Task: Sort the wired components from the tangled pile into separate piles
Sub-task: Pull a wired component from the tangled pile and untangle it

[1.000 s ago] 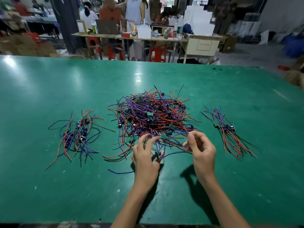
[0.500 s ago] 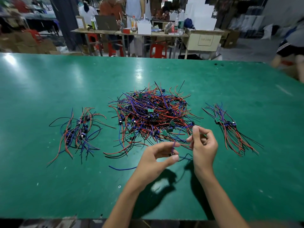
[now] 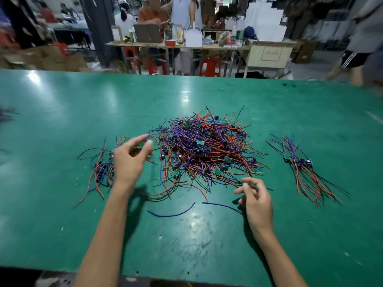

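A big tangled pile (image 3: 204,151) of red, blue and black wires with small green boards lies mid-table. A smaller sorted pile (image 3: 100,171) sits to its left and another sorted pile (image 3: 301,169) to its right. My left hand (image 3: 129,162) hovers between the left pile and the tangle, pinching a wired component (image 3: 142,145) with a small green board between thumb and fingertips. My right hand (image 3: 257,203) hangs at the tangle's near right edge with fingers loosely curled and nothing plainly held.
Two loose blue wires lie on the green table (image 3: 62,125) near me: a blue wire (image 3: 172,214) and a second blue wire (image 3: 222,205) ending under my right hand. The table's near edge (image 3: 186,275) is close. A person (image 3: 356,56) walks past beyond the far right corner.
My left hand has lifted a wired component from the tangle's near edge and carried it left toward the left pile. My right hand has let go and dropped back, loosened.
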`<action>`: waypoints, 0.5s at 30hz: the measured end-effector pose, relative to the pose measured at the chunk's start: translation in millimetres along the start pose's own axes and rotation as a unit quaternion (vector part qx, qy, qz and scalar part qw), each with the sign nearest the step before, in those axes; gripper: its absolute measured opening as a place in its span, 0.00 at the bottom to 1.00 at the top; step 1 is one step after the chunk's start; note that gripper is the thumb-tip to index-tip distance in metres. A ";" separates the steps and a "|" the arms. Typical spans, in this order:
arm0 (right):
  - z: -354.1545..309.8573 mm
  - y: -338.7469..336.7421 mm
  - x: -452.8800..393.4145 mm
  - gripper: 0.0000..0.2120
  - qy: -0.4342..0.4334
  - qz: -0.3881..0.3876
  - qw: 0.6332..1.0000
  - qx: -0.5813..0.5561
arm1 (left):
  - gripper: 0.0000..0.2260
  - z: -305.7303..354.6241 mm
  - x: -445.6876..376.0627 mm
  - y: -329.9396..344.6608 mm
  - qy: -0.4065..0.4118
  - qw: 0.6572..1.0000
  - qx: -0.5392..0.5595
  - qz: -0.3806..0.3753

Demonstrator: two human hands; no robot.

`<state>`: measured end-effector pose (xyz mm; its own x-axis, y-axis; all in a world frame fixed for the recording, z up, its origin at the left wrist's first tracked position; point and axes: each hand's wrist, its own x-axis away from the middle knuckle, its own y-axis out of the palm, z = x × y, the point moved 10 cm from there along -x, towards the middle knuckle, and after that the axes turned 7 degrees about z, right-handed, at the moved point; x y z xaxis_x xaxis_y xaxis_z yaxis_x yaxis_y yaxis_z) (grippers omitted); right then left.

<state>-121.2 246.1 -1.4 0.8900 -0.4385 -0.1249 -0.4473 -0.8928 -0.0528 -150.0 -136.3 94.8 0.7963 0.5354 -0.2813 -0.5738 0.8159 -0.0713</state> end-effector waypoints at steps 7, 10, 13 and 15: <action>-15.8 19.0 8.2 0.06 -0.113 -0.064 0.970 0.204 | 0.20 -60.8 -43.2 -44.6 0.074 0.894 -0.442 -0.028; -28.3 41.5 27.9 0.09 -0.217 -0.138 0.918 0.303 | 0.24 -47.0 -26.7 -43.3 0.104 0.877 -0.469 0.022; -38.0 49.7 41.3 0.06 -0.281 -0.149 0.889 0.330 | 0.17 -17.8 14.0 -30.1 0.140 0.908 -0.389 0.067; -40.8 48.5 42.8 0.08 -0.297 -0.134 0.881 0.342 | 0.09 -1.9 53.0 0.3 0.194 0.924 -0.330 -0.012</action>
<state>-101.2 179.8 31.2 0.8590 0.0915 -0.5037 -0.3578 -0.5963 -0.7186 -108.3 -108.0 78.0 0.7547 0.2965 -0.5852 -0.6512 0.4470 -0.6133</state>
